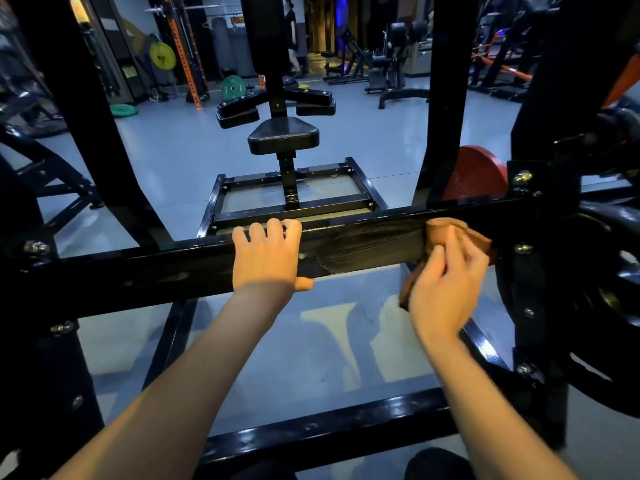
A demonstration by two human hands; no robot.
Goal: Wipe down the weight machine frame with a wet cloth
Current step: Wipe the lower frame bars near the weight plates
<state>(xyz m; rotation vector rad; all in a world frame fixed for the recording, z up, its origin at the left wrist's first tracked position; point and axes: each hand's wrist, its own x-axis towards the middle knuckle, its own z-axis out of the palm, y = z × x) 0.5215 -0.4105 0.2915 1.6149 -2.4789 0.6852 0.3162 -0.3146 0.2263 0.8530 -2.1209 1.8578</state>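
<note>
A black horizontal crossbar [156, 271] of the weight machine frame runs across the middle of the view. My left hand [266, 254] grips this bar near its centre, fingers curled over the top and thumb underneath. My right hand [446, 285] holds a brown cloth [446, 230] and presses it against the bar's right part, close to the bolted upright. A streaked wet patch [367, 247] lies on the bar between my two hands.
Black uprights [446, 98] rise behind the bar on both sides. A padded seat [283, 135] on a base frame stands beyond it. A red weight plate [478, 174] and a large black plate [602, 306] sit at the right. Other gym machines stand on the grey floor behind.
</note>
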